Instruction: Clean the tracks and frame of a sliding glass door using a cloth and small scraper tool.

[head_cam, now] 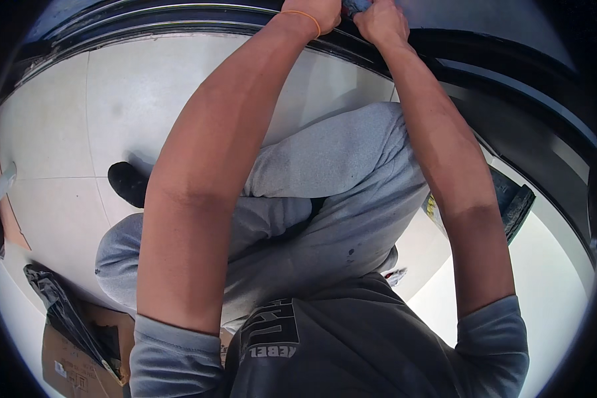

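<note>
At the top edge of the view, my left hand (324,14) and my right hand (384,22) are close together over a black frame (219,29) with thin, shiny lengthwise tracks. A blue-grey object (356,6), possibly a cloth, shows between them, mostly cut off by the picture's edge. My right hand is curled around it, its thumb against the near side. The fingers of my left hand are largely out of view, so its hold cannot be made out. An orange band (306,19) circles my left wrist.
I sit cross-legged on pale floor tiles (144,74). A cardboard box (77,358) with a crumpled black plastic bag (67,308) lies at lower left. A dark green container (515,201) is partly hidden behind my right arm. A whitish strip (1,188) is at far left.
</note>
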Demonstrator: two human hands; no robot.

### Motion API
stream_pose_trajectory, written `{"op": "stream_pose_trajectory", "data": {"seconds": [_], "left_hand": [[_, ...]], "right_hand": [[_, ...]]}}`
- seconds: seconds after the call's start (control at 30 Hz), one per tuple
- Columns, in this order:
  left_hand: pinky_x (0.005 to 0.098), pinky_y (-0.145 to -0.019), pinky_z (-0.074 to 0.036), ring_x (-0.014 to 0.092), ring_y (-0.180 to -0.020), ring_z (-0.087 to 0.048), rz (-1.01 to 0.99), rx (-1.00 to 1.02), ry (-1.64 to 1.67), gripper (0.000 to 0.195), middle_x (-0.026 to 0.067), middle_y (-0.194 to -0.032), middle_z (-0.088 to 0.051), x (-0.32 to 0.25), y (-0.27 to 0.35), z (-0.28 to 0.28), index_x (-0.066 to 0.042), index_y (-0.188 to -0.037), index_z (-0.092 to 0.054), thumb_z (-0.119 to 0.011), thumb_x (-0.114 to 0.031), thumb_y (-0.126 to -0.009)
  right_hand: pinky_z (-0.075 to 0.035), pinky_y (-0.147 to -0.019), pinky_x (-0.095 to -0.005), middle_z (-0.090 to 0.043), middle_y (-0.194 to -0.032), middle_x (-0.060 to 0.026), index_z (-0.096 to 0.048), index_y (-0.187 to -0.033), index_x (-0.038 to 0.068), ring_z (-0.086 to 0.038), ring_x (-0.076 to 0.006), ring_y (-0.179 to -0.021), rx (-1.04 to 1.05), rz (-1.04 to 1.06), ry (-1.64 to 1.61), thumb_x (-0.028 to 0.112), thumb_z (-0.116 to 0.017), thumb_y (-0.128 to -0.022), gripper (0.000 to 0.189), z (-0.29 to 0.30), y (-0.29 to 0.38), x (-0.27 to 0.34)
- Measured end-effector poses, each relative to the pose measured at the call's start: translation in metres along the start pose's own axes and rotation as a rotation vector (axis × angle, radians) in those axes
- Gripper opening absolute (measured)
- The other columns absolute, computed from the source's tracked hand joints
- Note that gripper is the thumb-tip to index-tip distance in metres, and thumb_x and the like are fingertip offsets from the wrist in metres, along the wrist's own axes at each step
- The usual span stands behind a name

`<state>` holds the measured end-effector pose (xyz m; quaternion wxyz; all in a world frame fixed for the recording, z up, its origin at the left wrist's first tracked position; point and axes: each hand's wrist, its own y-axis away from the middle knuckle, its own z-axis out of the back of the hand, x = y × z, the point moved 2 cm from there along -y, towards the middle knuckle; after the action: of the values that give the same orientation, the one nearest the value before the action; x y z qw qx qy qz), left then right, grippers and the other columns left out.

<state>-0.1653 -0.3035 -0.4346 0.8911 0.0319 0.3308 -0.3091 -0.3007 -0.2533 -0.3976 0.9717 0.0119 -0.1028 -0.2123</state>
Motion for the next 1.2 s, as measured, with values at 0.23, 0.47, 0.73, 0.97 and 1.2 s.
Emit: {"op": "stream_pose_trajectory", "data": {"seconds": [0.23, 0.47, 0.73, 0.97, 1.2], "left_hand": [[0.0503, -0.082, -0.055, 0.043, -0.092, -0.068, 0.057, 0.114, -0.029, 0.014, 0.0242, -0.093, -0.071, 0.005, -0.007, 0.006, -0.003, -0.088, -0.072, -0.066, -0.012, -0.079], [0.0499, -0.080, -0.056, 0.042, -0.090, -0.069, 0.088, -0.002, 0.037, 0.016, 0.0232, -0.092, -0.072, -0.004, 0.003, -0.008, -0.005, -0.088, -0.073, -0.059, -0.012, -0.084], [0.0483, -0.078, -0.055, 0.039, -0.088, -0.067, -0.056, 0.086, -0.057, 0.017, 0.0209, -0.086, -0.069, -0.003, 0.013, 0.003, -0.003, -0.082, -0.072, -0.058, -0.013, -0.085], [0.0470, -0.088, -0.055, 0.039, -0.092, -0.069, -0.041, -0.031, -0.118, 0.023, 0.0210, -0.093, -0.071, 0.013, 0.013, 0.006, -0.007, -0.101, -0.073, -0.063, -0.009, -0.080], [0.0447, -0.087, -0.054, 0.039, -0.096, -0.066, -0.030, -0.348, -0.002, 0.015, 0.0265, -0.099, -0.069, 0.026, 0.023, 0.005, -0.001, -0.078, -0.073, -0.063, -0.012, -0.079]], "right_hand": [[-0.047, -0.101, -0.0507, -0.064, -0.121, -0.0286, -0.065, -0.121, 0.005, -0.058, -0.0463, -0.117, -0.032, -0.014, -0.026, 0.016, -0.067, -0.079, 0.043, -0.009, -0.002, -0.007], [-0.047, -0.099, -0.0506, -0.065, -0.117, -0.0273, -0.064, -0.123, 0.006, -0.059, -0.0455, -0.115, 0.063, 0.064, -0.022, 0.013, -0.067, -0.079, 0.044, -0.011, -0.004, -0.012], [-0.050, -0.090, -0.0516, -0.065, -0.109, -0.0206, -0.066, -0.109, 0.006, -0.061, -0.0413, -0.104, -0.221, 0.246, 0.085, 0.011, -0.067, -0.081, 0.029, -0.030, 0.006, -0.005], [-0.051, -0.097, -0.0480, -0.070, -0.111, -0.0241, -0.070, -0.116, 0.004, -0.064, -0.0440, -0.109, 0.049, 0.131, 0.047, 0.021, -0.074, -0.077, 0.043, -0.006, 0.006, 0.022], [-0.052, -0.093, -0.0533, -0.067, -0.113, -0.0242, -0.067, -0.118, 0.007, -0.064, -0.0457, -0.105, 0.076, 0.333, 0.012, 0.015, -0.072, -0.083, 0.036, -0.010, 0.013, 0.033]]}}
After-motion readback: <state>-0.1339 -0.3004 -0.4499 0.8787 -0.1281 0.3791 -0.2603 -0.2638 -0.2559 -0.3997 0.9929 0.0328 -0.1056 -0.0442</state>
